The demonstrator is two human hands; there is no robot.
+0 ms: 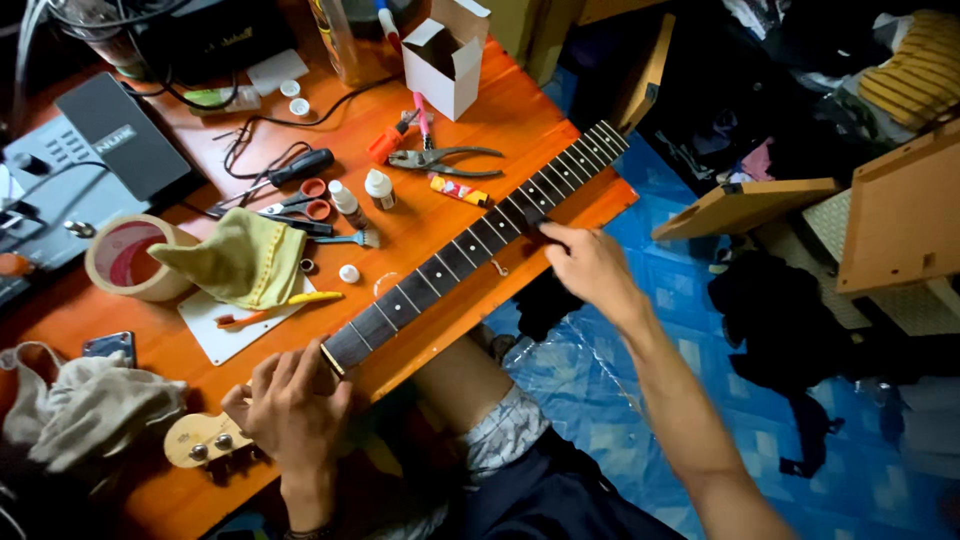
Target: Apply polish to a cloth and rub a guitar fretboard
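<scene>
Now, left hand: your left hand (290,405) wraps around the guitar neck (470,245) just below the nut, fingers curled over the headstock (200,440) end, holding it down.
Right hand: your right hand (590,265) rests on the near edge of the neck in the upper frets, fingertips pinching a small dark piece (535,217) against the fretboard; what that piece is, you cannot tell.
Neck: it lies diagonally along the near edge of the orange table (500,110), headstock at lower left, heel at upper right.
Beside the neck: pliers (445,160), an orange-handled tool (385,143) and small white bottles (378,188) sit just beyond it.
Further left: a green cloth (240,260), a tape roll (125,257), scissors (300,205) and a grey rag (90,405).
Back: an open white box (443,60).
</scene>
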